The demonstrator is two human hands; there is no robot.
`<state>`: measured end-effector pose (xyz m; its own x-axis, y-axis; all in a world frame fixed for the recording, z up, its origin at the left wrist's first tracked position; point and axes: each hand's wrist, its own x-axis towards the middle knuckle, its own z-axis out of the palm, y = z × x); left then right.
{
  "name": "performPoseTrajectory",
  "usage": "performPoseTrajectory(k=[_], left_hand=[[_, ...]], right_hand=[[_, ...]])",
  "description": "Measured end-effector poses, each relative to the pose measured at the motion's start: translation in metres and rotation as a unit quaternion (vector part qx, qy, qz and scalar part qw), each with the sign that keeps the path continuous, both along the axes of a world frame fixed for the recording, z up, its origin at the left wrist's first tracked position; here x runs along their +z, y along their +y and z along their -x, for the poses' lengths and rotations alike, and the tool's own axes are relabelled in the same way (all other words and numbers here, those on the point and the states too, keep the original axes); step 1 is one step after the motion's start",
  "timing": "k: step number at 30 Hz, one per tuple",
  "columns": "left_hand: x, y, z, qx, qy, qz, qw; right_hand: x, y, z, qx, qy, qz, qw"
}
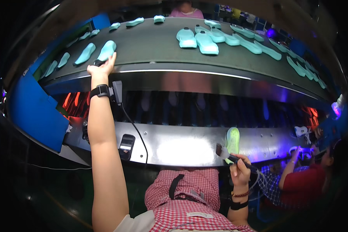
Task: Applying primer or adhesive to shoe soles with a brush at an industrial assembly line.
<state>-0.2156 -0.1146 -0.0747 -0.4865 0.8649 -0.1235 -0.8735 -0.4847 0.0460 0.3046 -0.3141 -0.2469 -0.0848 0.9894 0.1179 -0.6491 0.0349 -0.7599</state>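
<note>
My left arm reaches out to the conveyor belt [154, 42]. There my left hand [101, 69] is open, its fingers stretched and spread at the near, dark end of a turquoise shoe sole [107, 50]. The fingertips seem to touch the sole, which lies on the belt; whether they bear any of its weight I cannot tell. Held upward at a slant in my right hand [240, 170] is a brush [225, 153] with a dark handle and a tube or cord. Just beyond the brush, a pale yellow-green shoe sole [232, 138] rests on the metal ledge [174, 143].
More turquoise soles [207, 43] lie along the belt. Below it, a dark slot [181, 108] glows red at both ends. A black device [127, 146] sits on the ledge near a black cable [137, 129]. A co-worker in red [305, 179] sits at the right; another [186, 11] is beyond the belt.
</note>
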Motion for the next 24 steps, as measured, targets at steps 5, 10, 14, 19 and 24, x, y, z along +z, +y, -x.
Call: performPoseTrajectory(k=[5, 10, 14, 19, 24], left_hand=[[0.038, 0.010, -0.087, -0.130, 0.439, 0.149, 0.877], [0.073, 0.065, -0.185, -0.187, 0.937, 0.211, 0.207], [0.062, 0.092, -0.206, -0.081, 0.972, 0.187, 0.119], [0.044, 0.102, -0.204, -0.018, 0.985, 0.172, -0.027], [0.034, 0.015, -0.162, 0.061, 0.970, 0.083, 0.219]], right_hand=[[-0.022, 0.010, -0.014, -0.041, 0.049, 0.110, 0.992], [-0.036, 0.017, -0.014, -0.023, 0.011, 0.097, 0.995], [-0.029, 0.007, -0.006, -0.022, 0.054, 0.100, 0.993], [-0.033, 0.002, -0.012, -0.045, 0.048, 0.091, 0.994], [-0.020, 0.013, -0.004, -0.056, 0.020, 0.080, 0.995]])
